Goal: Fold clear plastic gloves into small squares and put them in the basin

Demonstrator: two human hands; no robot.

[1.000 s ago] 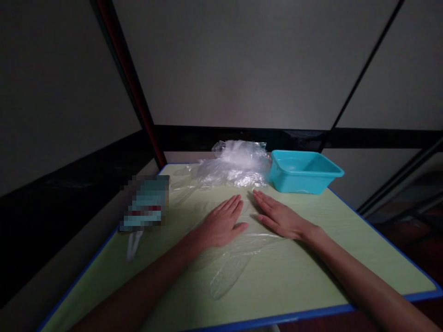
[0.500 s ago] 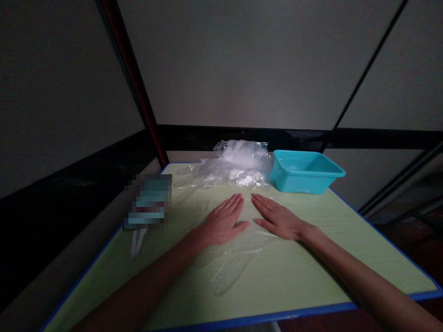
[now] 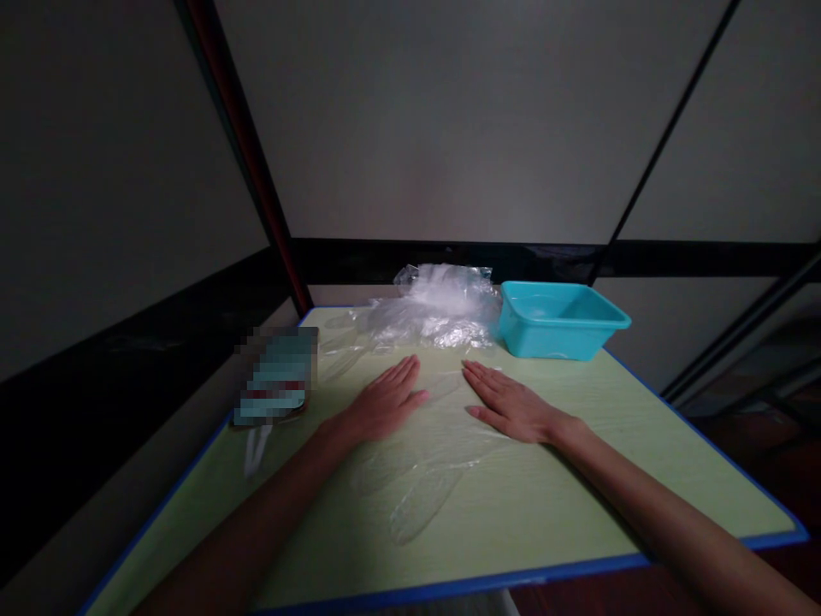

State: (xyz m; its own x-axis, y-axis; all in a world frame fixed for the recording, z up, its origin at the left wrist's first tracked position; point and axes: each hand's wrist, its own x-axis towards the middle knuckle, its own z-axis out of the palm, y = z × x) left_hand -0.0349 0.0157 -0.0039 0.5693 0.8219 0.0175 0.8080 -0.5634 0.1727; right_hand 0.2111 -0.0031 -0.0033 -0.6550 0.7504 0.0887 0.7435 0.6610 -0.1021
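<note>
A clear plastic disposable glove (image 3: 427, 505) lies spread on the pale green tabletop, its finger parts pointing toward me. My right hand (image 3: 510, 400) rests flat on the far right part of the glove, fingers stretched out and thumb apart. To the left, my left hand (image 3: 388, 398) is held palm down with fingers extended, at the glove's left side; whether it touches the plastic I cannot tell. Neither hand grips anything. Behind the hands sits a crumpled pile of clear plastic gloves and film (image 3: 442, 308).
A turquoise plastic basin (image 3: 558, 338) stands at the back right of the table (image 3: 545, 522), which has a blue edge. At the left edge lies a blurred-out flat object (image 3: 275, 376) with a white strap (image 3: 257, 449). A wall rises behind the table.
My left hand has slid left, away from my right hand, uncovering more of the glove. My right hand has stayed nearly in place. The view has shifted slightly.
</note>
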